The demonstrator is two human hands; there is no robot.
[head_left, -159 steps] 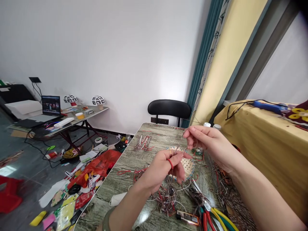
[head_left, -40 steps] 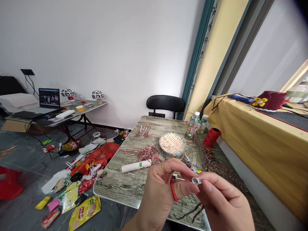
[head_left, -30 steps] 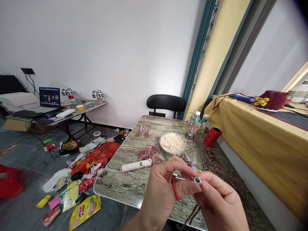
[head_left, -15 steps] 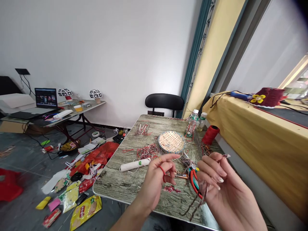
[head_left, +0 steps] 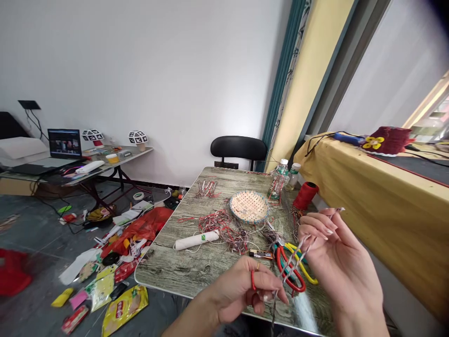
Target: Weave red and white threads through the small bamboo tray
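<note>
A grey-brown twisted cord point(head_left: 293, 256) runs in two strands between my hands, above the near right of the table. My right hand point(head_left: 338, 252) is closed on its upper part, and a short end sticks out past the thumb. Lower down, my left hand point(head_left: 250, 285) pinches the strands between thumb and fingers, with a tail hanging below. Behind the cord lie pliers with red handles point(head_left: 282, 269) and a tool with yellow handles point(head_left: 305, 269). Close to my left hand is a lighter point(head_left: 260, 254). A tangle of red and grey threads point(head_left: 217, 221) lies farther off.
On the wooden table point(head_left: 168, 271) stand a woven basket point(head_left: 249, 206), a white roll point(head_left: 196, 240), plastic bottles point(head_left: 278, 178) and a red thread spool point(head_left: 306, 195). A black chair point(head_left: 238, 147) is behind it. Litter, including a yellow packet point(head_left: 125, 311), covers the floor at left.
My left hand has moved down and right and closed on the cord; before, its fingers were apart. My right hand has shifted slightly right and up, and the strands are now stretched between both hands.
</note>
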